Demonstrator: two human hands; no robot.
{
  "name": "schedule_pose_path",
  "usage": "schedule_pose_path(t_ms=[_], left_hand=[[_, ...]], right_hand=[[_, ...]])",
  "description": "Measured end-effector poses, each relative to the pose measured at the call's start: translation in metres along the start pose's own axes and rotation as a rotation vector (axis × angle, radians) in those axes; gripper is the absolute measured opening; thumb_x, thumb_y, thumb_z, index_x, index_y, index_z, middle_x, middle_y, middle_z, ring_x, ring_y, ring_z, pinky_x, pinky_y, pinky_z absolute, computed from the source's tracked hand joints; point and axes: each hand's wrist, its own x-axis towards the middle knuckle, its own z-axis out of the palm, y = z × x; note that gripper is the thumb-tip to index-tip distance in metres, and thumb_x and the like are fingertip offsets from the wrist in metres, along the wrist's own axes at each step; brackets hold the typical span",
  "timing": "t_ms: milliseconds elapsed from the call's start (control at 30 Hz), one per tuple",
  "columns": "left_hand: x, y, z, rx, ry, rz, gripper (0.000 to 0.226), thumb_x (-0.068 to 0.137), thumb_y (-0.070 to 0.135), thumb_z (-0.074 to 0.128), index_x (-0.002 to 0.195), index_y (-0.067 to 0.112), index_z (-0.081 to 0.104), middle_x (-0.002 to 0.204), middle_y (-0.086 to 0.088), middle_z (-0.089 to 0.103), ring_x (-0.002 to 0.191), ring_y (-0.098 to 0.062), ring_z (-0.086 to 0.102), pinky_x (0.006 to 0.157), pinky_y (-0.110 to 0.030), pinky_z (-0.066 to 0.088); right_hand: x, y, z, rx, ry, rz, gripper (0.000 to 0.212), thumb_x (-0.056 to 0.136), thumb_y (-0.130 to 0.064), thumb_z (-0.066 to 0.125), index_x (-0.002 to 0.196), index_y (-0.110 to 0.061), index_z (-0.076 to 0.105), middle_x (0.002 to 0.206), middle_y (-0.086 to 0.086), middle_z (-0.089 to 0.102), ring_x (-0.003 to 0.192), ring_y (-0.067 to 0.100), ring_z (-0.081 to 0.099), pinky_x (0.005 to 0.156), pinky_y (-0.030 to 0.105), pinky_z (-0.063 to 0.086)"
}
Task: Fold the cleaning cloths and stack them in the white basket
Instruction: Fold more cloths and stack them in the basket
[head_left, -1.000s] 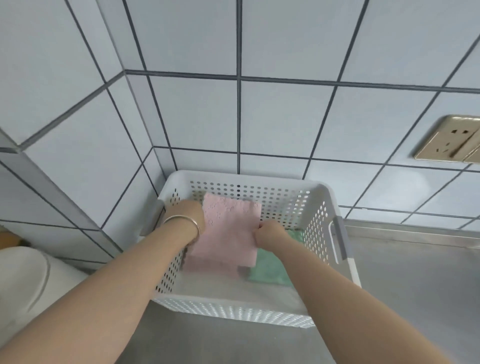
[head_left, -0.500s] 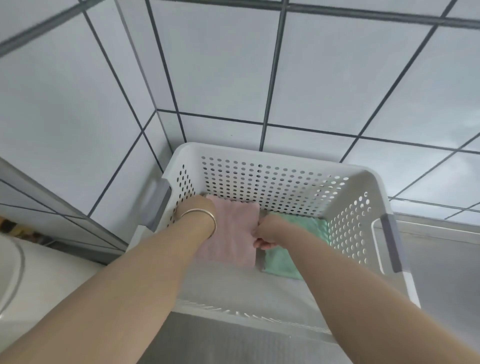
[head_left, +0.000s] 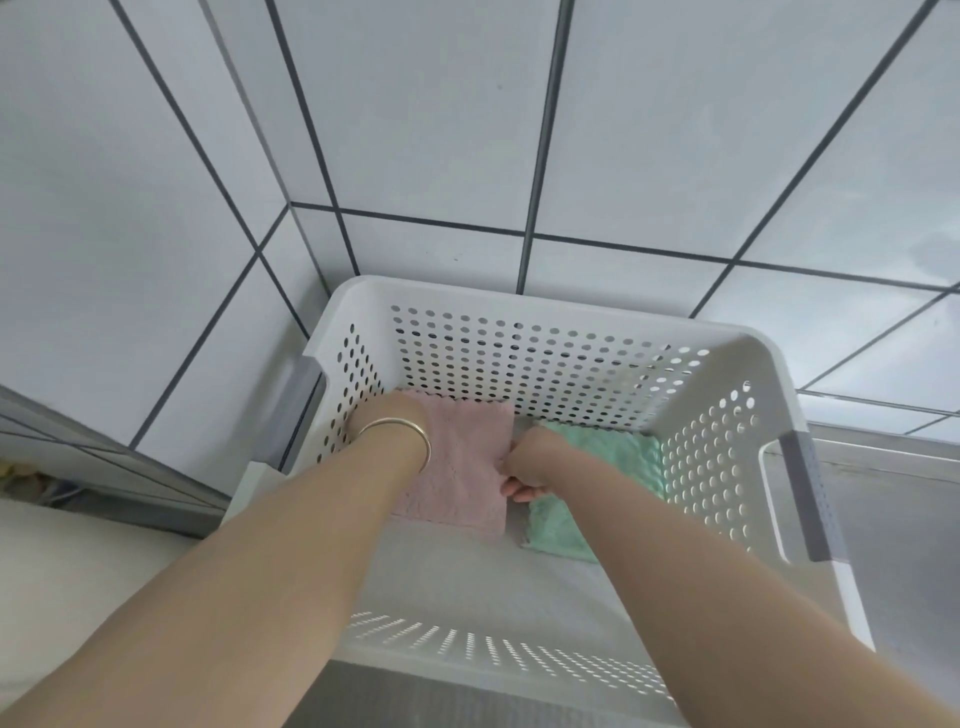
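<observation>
**Pink cloth going down in the basket**

Your white basket sits in the tiled corner. The folded pink cloth lies on its floor, just beside the green cloth. It looks soft, light and limp, so hold it at the edges. Your right hand pinches its right edge; your left hand's grip is hidden. No writing is readable.

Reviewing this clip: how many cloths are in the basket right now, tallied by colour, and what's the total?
Pink cloth: 1, with possibly a second pink layer under it; I cannot tell.
Green cloth: 1
Total visible in the white basket: 2
</observation>
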Motion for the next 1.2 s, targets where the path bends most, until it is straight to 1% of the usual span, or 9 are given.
schedule_pose_path(t_ms=[167,233,300,400,567,667,867,1000,1200], left_hand=[[0.002,0.0,0.003,0.057,0.0,0.03,0.037,0.098,0.005,0.032,0.134,0.003,0.041,0.139,-0.011,0.045,0.127,-0.025,0.043,0.103,-0.035,0.036],[0.007,-0.001,0.004,0.047,-0.029,0.032,0.037,0.098,0.006,0.031,0.133,0.003,0.041,0.14,-0.012,0.044,0.128,-0.025,0.042,0.104,-0.035,0.035],[0.007,-0.001,0.005,0.036,-0.02,0.04,0.039,0.098,0.006,0.03,0.135,0.003,0.038,0.142,-0.012,0.04,0.129,-0.026,0.041,0.104,-0.036,0.034],[-0.003,0.005,0.007,0.115,0.156,0.149,0.046,0.094,0.002,0.034,0.14,0.003,0.028,0.136,-0.013,0.045,0.12,-0.028,0.049,0.093,-0.036,0.043],[-0.055,0.03,-0.015,0.267,0.447,0.42,0.03,0.087,0.011,0.051,0.117,0.016,0.053,0.101,-0.004,0.062,0.083,-0.024,0.06,0.063,-0.032,0.047],[-0.101,0.042,-0.034,0.23,0.574,0.54,0.018,0.09,0.02,0.051,0.107,0.018,0.055,0.1,-0.005,0.062,0.088,-0.025,0.061,0.062,-0.031,0.041],[-0.228,0.08,-0.042,0.057,0.912,0.862,0.016,0.093,0.03,0.044,0.102,0.022,0.055,0.097,-0.002,0.064,0.09,-0.031,0.061,0.062,-0.031,0.034],[-0.29,0.121,-0.004,-0.18,1.079,1.173,0.008,0.084,0.027,0.058,0.078,0.021,0.058,0.068,0.002,0.064,0.059,-0.03,0.061,0.049,-0.027,0.033],[-0.355,0.216,0.083,-0.2,0.991,1.43,0.006,0.069,0.028,0.057,0.065,0.024,0.056,0.053,0.006,0.058,0.042,-0.021,0.056,0.037,-0.023,0.036]], right_hand=[[0.001,0.002,-0.001,0.05,-0.002,0.006,0.023,0.096,-0.006,0.048,0.115,0.006,0.052,0.07,0.01,0.054,0.059,0.013,0.054,0.056,0.025,0.053],[0.003,0.001,0.0,0.012,0.001,0.057,0.014,0.096,-0.008,0.048,0.095,0.004,0.056,0.064,0.01,0.055,0.055,0.015,0.054,0.046,0.023,0.052],[0.004,-0.001,0.002,-0.077,0.029,0.106,0.027,0.097,-0.008,0.047,0.07,-0.003,0.051,0.046,0.008,0.054,0.046,0.016,0.052,0.041,0.022,0.048],[-0.003,-0.006,-0.001,-0.299,0.132,0.052,0.024,0.084,0.004,0.039,0.065,-0.009,0.044,0.043,0.002,0.052,0.038,0.012,0.049,0.051,0.02,0.045],[-0.052,-0.025,-0.033,-0.388,0.282,-0.166,0.034,0.095,-0.016,0.042,0.062,-0.01,0.042,0.068,0.002,0.046,0.054,0.015,0.042,0.057,0.024,0.041],[-0.101,-0.017,-0.059,-0.391,0.39,-0.3,0.035,0.093,-0.028,0.045,0.061,-0.013,0.041,0.066,0.002,0.042,0.067,0.022,0.046,0.065,0.028,0.04],[-0.216,0.069,-0.098,-0.328,0.892,-0.439,0.033,0.091,-0.037,0.044,0.065,-0.017,0.044,0.07,0.001,0.049,0.071,0.025,0.05,0.055,0.028,0.032],[-0.271,0.152,-0.109,-0.2,1.189,-0.371,0.032,0.089,-0.031,0.043,0.06,-0.018,0.036,0.06,-0.002,0.045,0.063,0.024,0.044,0.05,0.029,0.029],[-0.303,0.299,-0.134,-0.125,1.48,-0.143,0.028,0.087,-0.03,0.045,0.063,-0.018,0.037,0.057,-0.003,0.044,0.057,0.024,0.042,0.045,0.028,0.024]])
